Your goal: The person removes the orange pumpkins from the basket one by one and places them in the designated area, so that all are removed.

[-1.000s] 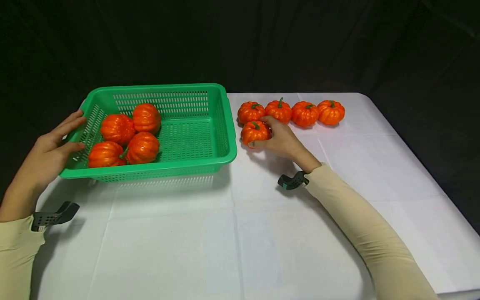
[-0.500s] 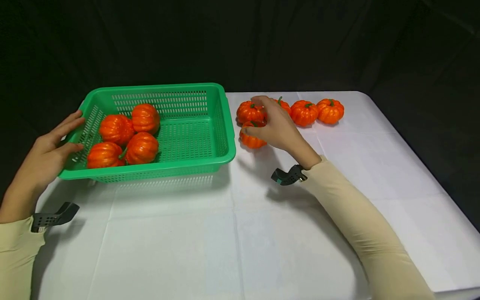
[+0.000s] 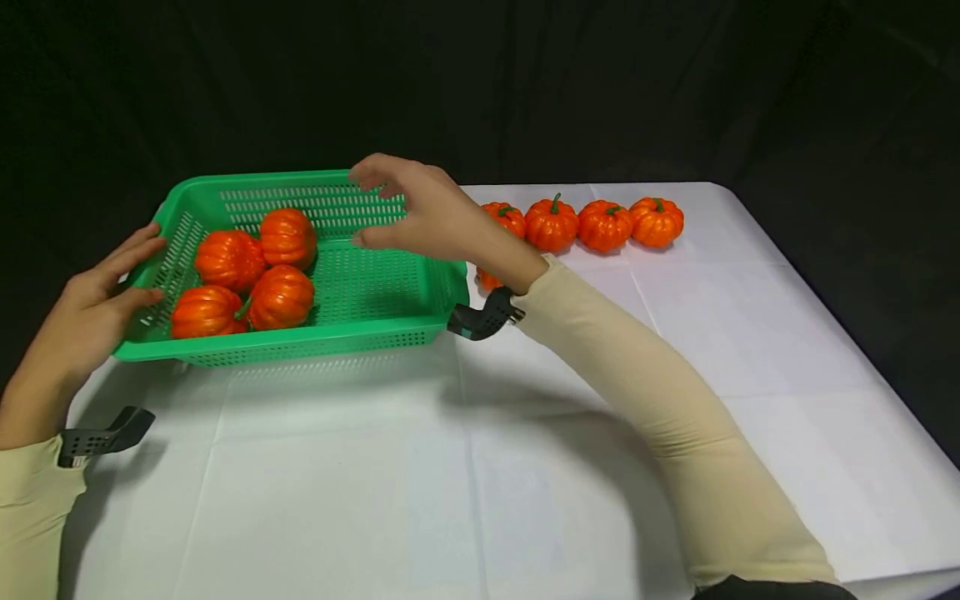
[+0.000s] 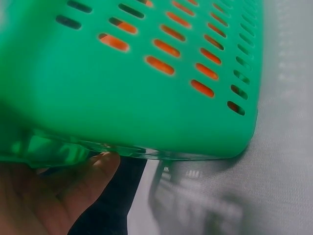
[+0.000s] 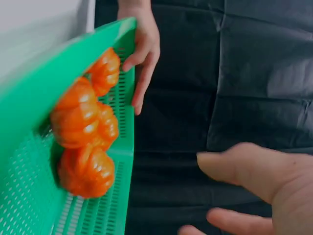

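My left hand [image 3: 93, 312] rests its straight fingers on the left rim of a green perforated plastic basket [image 3: 375, 330]. Several orange ribbed pumpkins [image 3: 281, 297] sit together in the basket's left half. My right hand [image 3: 427, 212] is over the right part of the basket, thumb and fingers spread apart with nothing between them. In the right wrist view, its thumb [image 5: 225, 164] stands away from the fingers. On the table, one pumpkin [image 3: 489, 279] is mostly hidden behind the right forearm, just right of the basket.
Small pumpkins [image 3: 551, 225] with green stems stand in a row along the back of the table, right of the basket. A white cloth [image 3: 315, 483] covers the table. Black curtain [image 3: 600, 92] hangs behind it.
My right hand has let go of the front pumpkin beside the basket, risen and moved left over the basket. My left hand has stayed at the basket's rim.
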Motion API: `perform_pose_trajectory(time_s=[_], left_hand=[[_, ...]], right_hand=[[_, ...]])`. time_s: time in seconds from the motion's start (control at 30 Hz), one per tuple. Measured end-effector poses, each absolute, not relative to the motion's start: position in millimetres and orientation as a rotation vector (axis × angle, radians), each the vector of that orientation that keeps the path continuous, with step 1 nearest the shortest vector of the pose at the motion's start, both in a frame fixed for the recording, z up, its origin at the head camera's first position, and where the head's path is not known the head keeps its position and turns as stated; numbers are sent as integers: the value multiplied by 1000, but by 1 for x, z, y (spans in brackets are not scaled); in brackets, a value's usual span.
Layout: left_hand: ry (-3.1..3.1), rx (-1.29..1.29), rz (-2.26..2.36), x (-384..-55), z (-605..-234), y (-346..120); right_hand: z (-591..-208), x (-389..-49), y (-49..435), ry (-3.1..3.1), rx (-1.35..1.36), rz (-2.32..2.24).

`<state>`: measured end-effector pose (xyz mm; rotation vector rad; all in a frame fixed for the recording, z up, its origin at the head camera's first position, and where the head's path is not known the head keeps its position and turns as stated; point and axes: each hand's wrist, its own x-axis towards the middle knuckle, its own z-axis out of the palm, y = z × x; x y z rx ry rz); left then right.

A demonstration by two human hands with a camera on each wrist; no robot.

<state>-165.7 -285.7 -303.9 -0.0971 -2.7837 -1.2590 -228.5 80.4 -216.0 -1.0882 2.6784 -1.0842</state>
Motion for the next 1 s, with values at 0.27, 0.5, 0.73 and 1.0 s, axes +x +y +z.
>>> perform_pose_trajectory(time_s=[0.27, 0.5, 0.73, 1.0], left_hand=[[-2791, -97, -1236, -165, -302, -285], [-2780, -90, -1244, -163, -302, -286], [-2800, -76, -1225, -162, -302, -286], [-2788, -84, -1224, -163, -301, -286]], right_hand=[[-213, -251, 44, 2351, -1222, -966], [-212, -255, 17, 2127, -1275, -921], [-231, -272, -12, 2001, -1147, -981], [-261, -292, -35, 1992, -1033, -899]])
